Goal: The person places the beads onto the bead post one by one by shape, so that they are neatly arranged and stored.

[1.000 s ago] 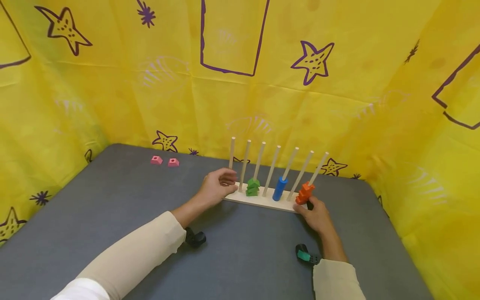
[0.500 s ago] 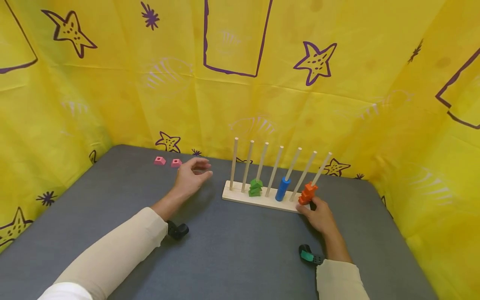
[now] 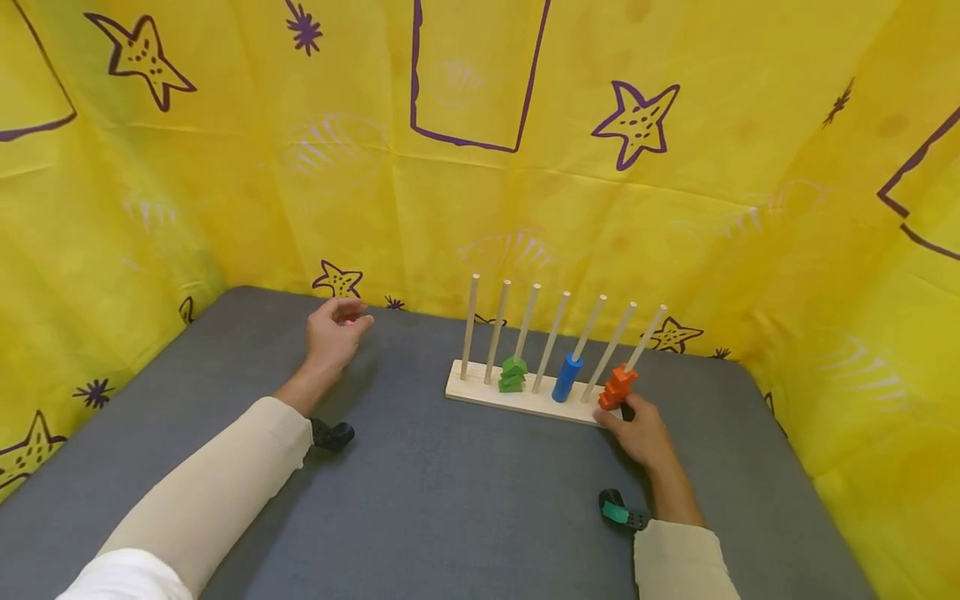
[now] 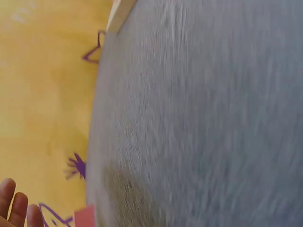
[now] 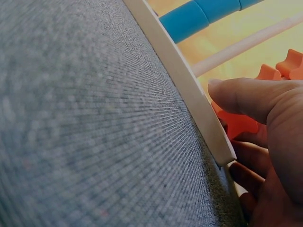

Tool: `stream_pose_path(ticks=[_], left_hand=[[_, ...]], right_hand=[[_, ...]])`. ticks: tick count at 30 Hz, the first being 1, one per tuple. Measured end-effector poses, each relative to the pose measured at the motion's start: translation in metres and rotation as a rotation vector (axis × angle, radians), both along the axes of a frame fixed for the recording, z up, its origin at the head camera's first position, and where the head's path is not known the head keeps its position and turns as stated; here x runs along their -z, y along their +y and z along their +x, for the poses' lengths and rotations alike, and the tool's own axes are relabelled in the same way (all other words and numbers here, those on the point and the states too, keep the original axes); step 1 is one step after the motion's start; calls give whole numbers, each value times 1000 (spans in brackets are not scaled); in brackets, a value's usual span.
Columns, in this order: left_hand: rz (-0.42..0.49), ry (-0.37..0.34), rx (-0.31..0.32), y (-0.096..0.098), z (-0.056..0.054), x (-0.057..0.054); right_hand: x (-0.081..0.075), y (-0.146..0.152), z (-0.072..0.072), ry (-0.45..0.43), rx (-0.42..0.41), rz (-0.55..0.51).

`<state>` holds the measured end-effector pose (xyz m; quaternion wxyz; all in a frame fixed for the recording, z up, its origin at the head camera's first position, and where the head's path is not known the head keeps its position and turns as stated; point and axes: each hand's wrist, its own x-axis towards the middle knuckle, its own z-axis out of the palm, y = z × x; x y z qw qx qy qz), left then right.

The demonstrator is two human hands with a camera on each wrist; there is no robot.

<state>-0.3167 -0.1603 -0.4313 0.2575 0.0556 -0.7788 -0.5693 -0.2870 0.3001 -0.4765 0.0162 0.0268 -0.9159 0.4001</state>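
Observation:
A wooden peg board (image 3: 468, 388) with a row of upright pegs stands towards the back of the table in the head view. Green zigzag pieces (image 3: 513, 375), a blue cylinder stack (image 3: 567, 379) and orange star-shaped pieces (image 3: 618, 388) are on separate pegs. My right hand (image 3: 640, 432) grips the board's right end, thumb along its front and fingers behind, beside the orange pieces. Well left of the board, my left hand (image 3: 333, 335) hovers with loosely bent fingers and nothing in its grasp. A pink block (image 4: 85, 216) shows near its fingers in the left wrist view; the hand mostly hides the pink from the head view.
Grey cloth (image 3: 450, 500) covers the table. Yellow printed fabric (image 3: 450, 208) rises close behind the board and at both sides. Black wrist-worn devices, one on the left (image 3: 332, 435) and one on the right (image 3: 618, 512), jut inward from the sleeves.
My left hand has left the board's left end and moved leftwards to the two pink blocks, now covering most of them. My right hand stays on the board's right end.

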Motion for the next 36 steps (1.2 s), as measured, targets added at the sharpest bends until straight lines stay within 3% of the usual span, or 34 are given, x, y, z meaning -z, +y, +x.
stream_pose_path(ticks=[3,7,12,16,32,36], left_hand=[[46,-46,-42,-10,-5,3],[87,-109,-47,-19,-10,4],[65,-212,-37,-24,-16,3],[52,-249,-24,-28,-22,3],[-135,-361,19,-35,-31,23],[-159,-373,-6,-34,-32,24]], right_hand=[[1,0,1,3,3,3],[3,0,2,16,1,11],[4,1,2,31,1,9],[4,2,0,32,-2,4],[0,-2,1,25,5,-11],[0,0,1,16,11,-6]])
